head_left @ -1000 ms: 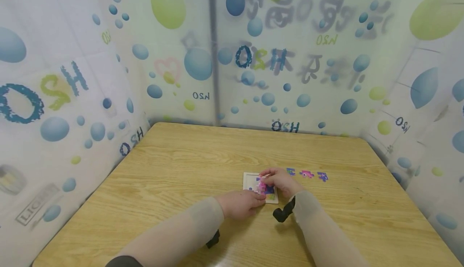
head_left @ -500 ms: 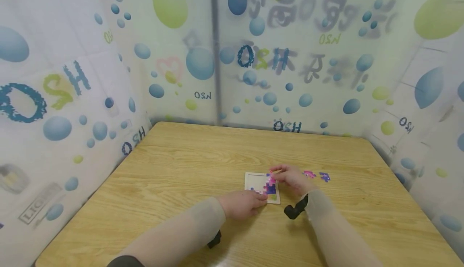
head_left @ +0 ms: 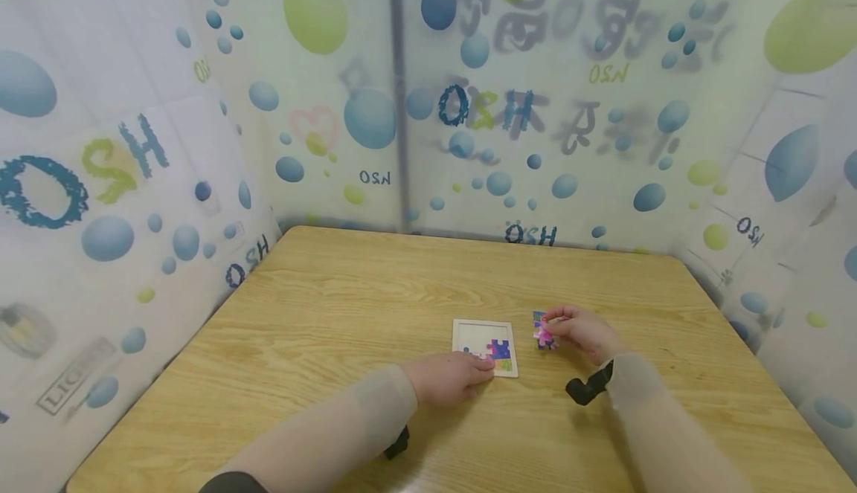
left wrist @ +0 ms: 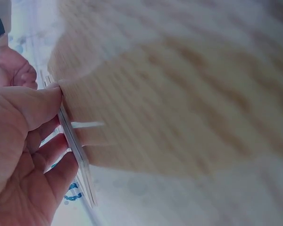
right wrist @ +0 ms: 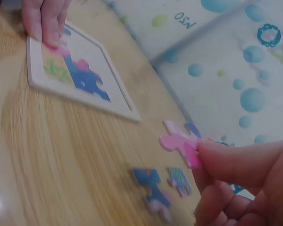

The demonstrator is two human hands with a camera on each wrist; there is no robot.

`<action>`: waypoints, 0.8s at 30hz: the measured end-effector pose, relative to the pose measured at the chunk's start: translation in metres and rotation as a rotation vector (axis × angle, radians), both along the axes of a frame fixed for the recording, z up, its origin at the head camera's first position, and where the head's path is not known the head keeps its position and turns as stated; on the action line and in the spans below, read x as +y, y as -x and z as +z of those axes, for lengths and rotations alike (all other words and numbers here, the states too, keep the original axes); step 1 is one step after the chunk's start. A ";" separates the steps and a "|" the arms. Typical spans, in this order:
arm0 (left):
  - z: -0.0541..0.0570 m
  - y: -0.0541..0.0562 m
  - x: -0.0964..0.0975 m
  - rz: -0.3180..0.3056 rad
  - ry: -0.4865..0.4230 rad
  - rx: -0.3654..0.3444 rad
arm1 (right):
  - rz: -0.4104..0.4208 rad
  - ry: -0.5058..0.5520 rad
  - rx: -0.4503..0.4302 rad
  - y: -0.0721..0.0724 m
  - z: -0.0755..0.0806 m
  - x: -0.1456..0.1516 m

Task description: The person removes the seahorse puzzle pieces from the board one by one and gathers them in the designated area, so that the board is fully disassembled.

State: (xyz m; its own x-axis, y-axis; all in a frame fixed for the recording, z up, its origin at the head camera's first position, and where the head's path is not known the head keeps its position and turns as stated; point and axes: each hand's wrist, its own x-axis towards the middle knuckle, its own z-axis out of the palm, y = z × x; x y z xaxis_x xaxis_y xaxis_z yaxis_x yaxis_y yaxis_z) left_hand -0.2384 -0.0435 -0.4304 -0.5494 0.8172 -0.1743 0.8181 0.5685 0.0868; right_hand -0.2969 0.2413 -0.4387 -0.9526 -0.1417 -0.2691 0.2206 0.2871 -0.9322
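Note:
My left hand rests on the near left part of a small white-framed puzzle tray. In the right wrist view its straight fingers press on the pink piece and the frame. The left wrist view shows the thumb touching the tray's edge. Blue, pink and green pieces fill part of the tray. My right hand is to the right of the tray. Between thumb and fingers it pinches a pink puzzle piece, raised above the table, close to loose pieces.
Loose puzzle pieces, one blue and pink and another blue and green, lie on the wooden table beneath the right hand. The hand hides some of that area. Patterned curtains surround the table's back and sides.
My right hand has moved right, away from the tray, carrying the pink puzzle piece to above the loose pieces. The left hand stays on the tray.

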 end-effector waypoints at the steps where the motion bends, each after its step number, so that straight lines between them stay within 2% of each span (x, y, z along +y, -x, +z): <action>1: 0.000 0.000 0.000 0.003 -0.001 -0.003 | -0.003 -0.009 -0.001 -0.001 -0.001 0.004; 9: 0.001 -0.001 0.001 0.016 -0.007 -0.022 | -0.013 -0.079 -0.012 -0.008 -0.001 0.032; 13: 0.002 -0.002 0.001 0.018 -0.011 -0.024 | -0.036 -0.078 -0.032 -0.010 -0.001 0.040; 19: 0.004 -0.003 0.001 0.016 -0.008 -0.026 | -0.052 -0.080 -0.041 -0.011 -0.002 0.047; 24: 0.005 -0.003 0.001 0.015 -0.001 -0.028 | -0.059 -0.153 -0.040 -0.011 -0.001 0.049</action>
